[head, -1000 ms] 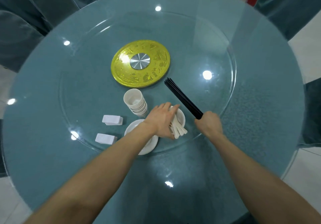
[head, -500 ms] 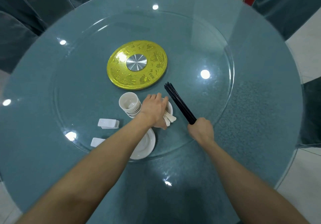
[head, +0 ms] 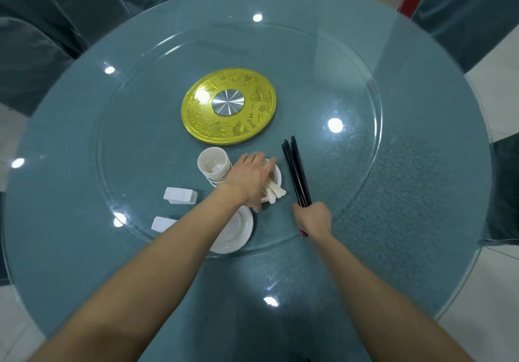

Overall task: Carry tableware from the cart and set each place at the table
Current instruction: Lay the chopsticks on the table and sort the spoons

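Gold disc (head: 196, 108) beyond stacked cups (head: 212, 162)

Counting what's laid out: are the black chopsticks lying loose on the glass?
No, the right hand grips the black chopsticks by their near ends.

Bright and even, lit from above. Small round glare spots scattered over the glass (head: 351, 80), strongest right of the gold disc (head: 229, 105). Soft sheen on that disc. Faint shadow between the arms on the table (head: 238, 291). Sharp at centre; slightly smeared at the left hand (head: 248, 177). Strongly bowed toward the edges, chairs (head: 56, 10) stretched and soft.
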